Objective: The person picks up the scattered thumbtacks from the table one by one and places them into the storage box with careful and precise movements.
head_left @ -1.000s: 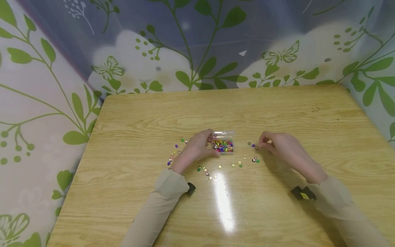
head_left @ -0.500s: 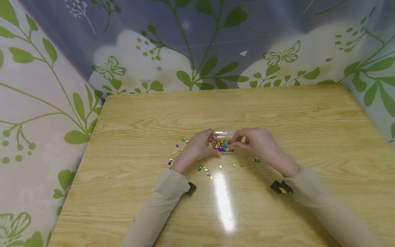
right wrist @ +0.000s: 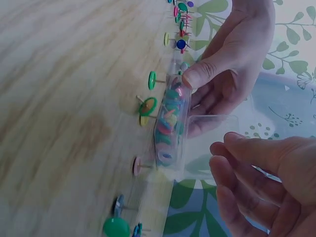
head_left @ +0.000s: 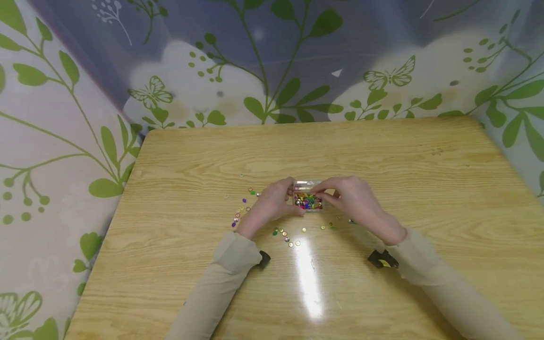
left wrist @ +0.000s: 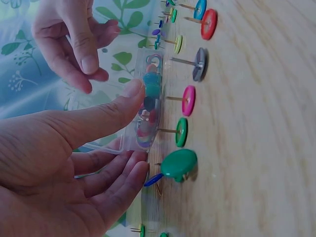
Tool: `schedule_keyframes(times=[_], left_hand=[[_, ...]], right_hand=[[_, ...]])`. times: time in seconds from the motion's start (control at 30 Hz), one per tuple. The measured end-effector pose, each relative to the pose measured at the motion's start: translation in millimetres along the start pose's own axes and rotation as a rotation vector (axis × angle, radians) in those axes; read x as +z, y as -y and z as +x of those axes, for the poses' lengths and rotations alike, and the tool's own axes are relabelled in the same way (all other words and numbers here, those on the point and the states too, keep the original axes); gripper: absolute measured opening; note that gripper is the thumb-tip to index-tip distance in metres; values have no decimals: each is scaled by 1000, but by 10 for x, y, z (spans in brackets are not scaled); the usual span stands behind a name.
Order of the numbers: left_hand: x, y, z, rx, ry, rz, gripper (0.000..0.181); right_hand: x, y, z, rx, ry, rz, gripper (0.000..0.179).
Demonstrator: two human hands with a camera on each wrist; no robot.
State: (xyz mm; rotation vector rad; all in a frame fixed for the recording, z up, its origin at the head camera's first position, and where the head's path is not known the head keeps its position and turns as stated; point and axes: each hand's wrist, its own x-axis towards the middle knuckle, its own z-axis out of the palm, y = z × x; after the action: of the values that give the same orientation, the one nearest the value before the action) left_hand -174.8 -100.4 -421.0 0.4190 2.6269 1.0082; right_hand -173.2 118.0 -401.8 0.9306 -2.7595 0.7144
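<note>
A small clear plastic box full of colourful thumbtacks stands on the table, its hinged lid raised at the back. My left hand holds the box at its left end, thumb on the front wall and fingers behind. Over the right part of the box hovers my right hand, thumb and fingers loosely bent. In the right wrist view, nothing shows between the fingertips of that right hand. A green thumbtack and several others lie near the box in the left wrist view.
Loose thumbtacks lie left of the box beyond the left forearm, such as a purple thumbtack. More are spread in front, among them a gold-coloured thumbtack. A leaf-patterned curtain hangs behind the wooden table.
My right hand has come left from beside the tacks on the right to above the box, its fingertips now slightly farther in. The left hand and box have stayed put.
</note>
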Motion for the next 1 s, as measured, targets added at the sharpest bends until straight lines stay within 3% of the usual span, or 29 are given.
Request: schedule_keyframes(times=[0.33,0.5,0.77,1.0], left_hand=[[-8,-8,-5,-11,1,-19,47],[-17,-13,-14,-16,5,-19,47],[-11,-9,-9,-22,7,-10,49],[-9,-14,-10,-21,10,-17,51]], right_hand=[[-234,-228,-130,89,8,-63,9],[-339,-371,-210,148,73,-110,6],[-337,-487,-312,211,237,-105,6],[-283,-541,-336,229,237,-112,5]])
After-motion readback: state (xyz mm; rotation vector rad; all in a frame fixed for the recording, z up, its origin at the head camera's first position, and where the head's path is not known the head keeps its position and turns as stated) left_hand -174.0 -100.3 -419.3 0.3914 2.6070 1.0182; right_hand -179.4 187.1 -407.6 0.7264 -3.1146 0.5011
